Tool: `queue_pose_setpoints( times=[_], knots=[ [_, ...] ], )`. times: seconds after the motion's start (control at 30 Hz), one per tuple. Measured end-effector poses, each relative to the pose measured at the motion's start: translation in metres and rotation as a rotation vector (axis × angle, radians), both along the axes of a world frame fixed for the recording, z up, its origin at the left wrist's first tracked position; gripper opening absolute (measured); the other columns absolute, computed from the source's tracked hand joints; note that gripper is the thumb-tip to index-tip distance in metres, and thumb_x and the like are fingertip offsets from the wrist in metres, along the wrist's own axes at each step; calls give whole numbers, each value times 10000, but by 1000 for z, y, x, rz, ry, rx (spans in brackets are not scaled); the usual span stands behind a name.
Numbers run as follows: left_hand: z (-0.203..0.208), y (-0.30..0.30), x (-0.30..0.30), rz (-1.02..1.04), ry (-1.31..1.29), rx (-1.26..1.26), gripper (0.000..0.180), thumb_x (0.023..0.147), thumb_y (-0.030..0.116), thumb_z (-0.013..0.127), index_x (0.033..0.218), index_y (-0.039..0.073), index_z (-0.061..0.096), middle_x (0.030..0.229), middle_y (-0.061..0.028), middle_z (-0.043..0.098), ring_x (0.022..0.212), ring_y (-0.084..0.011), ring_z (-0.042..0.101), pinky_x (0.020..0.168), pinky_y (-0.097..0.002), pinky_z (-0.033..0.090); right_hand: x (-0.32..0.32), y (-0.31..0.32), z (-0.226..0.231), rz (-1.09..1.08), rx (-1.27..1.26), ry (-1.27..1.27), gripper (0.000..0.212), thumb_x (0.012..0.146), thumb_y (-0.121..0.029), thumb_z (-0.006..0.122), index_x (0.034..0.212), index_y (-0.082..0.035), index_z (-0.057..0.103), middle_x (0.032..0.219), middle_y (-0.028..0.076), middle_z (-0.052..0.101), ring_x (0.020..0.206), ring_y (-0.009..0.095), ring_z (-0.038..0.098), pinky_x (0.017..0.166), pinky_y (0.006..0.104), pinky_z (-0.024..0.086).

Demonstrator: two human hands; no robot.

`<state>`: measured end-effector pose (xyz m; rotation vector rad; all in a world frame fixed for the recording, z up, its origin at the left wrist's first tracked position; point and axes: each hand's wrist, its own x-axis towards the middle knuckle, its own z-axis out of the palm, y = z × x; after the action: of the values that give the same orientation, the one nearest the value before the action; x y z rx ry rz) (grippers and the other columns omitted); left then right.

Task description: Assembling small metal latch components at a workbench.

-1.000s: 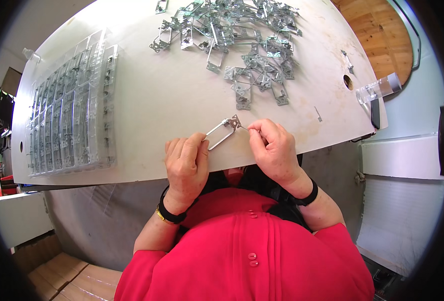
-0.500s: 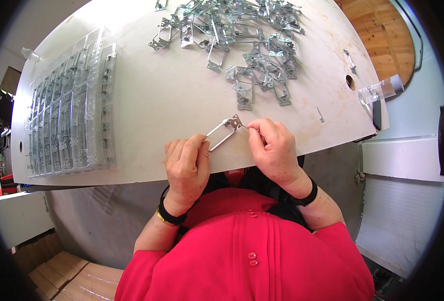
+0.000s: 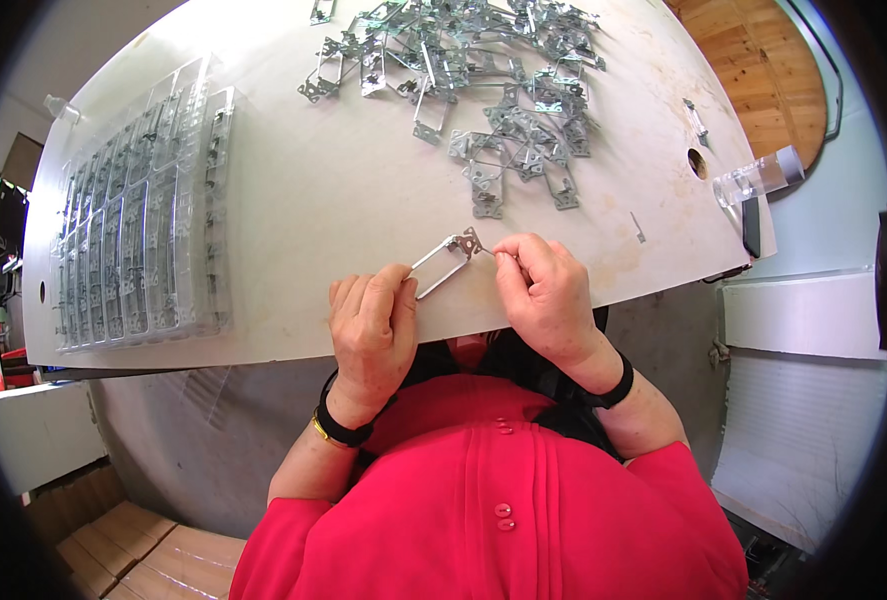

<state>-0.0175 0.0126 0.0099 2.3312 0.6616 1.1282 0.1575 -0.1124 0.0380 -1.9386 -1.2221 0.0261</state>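
Note:
Close to the table's front edge, my left hand (image 3: 371, 325) pinches the near end of a long, U-shaped metal bracket (image 3: 444, 279). A small plate with holes sits at the bracket's far end. My right hand (image 3: 546, 297) is closed, thumb against forefinger, on a thin metal pin (image 3: 487, 251) whose tip meets or nearly meets that plate; I cannot tell which. Most of the pin is hidden by my fingers. Beyond my hands lies a heap of similar metal brackets (image 3: 508, 125). A small flat metal strip (image 3: 638, 228) rests to the right.
Clear plastic trays (image 3: 218, 220) filled with metal parts are stacked at the left of the white table (image 3: 313, 200). On the right are a clear bottle (image 3: 758, 178) lying on its side, a cable hole (image 3: 698, 163) and a lone metal part (image 3: 695, 118). Cardboard boxes (image 3: 163, 550) sit at the lower left.
Almost nothing differs. Both hands keep their grip on the bracket and pin, and the whole view has shifted very slightly.

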Motion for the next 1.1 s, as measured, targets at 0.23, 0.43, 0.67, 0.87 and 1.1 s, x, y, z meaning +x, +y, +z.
queue_pose_setpoints(
  times=[0.23, 0.43, 0.67, 0.87, 1.1],
  knots=[
    [0, 0, 1, -1, -6, 1, 161, 933, -36, 777, 1064, 39, 721, 796, -61, 654, 698, -244, 571, 746, -372, 441, -1, 0, 3, 20, 7, 14, 55, 956, -44, 701, 975, -95, 702, 678, 97, 655, 652, 356, 624, 664, 458, 506],
    [-3, 0, 0, -2, 15, 9, 201, 910, -30, 774, 1085, 48, 713, 818, -76, 650, 756, -275, 605, 746, -404, 439, 8, -6, 10, -20, -45, 128, 37, 957, -54, 698, 964, -88, 713, 704, 117, 679, 664, 367, 636, 637, 474, 514],
    [5, -2, -8, 1, 53, -62, 178, 982, -9, 732, 1153, 42, 722, 837, -73, 678, 785, -277, 633, 787, -395, 473, 43, -15, 8, -91, -33, 263, 55, 1000, -90, 704, 995, -39, 723, 673, 95, 649, 617, 185, 627, 588, 352, 478],
    [19, 4, -23, 104, 99, -167, 213, 1015, -29, 677, 1223, 9, 705, 932, -127, 696, 869, -312, 653, 832, -414, 511, 78, -36, 0, -2, -43, 333, 78, 1039, -85, 689, 1017, -12, 710, 659, -19, 513, 618, 38, 456, 563, 268, 380],
    [60, 15, -22, 129, 188, 27, 205, 1040, -22, 650, 1240, -34, 690, 1045, -147, 694, 922, -263, 673, 844, -360, 550, 101, -63, 3, 131, -61, 411, 71, 1055, -64, 662, 1053, -23, 719, 749, -64, 556, 689, 25, 474, 615, 238, 387]
  ],
)
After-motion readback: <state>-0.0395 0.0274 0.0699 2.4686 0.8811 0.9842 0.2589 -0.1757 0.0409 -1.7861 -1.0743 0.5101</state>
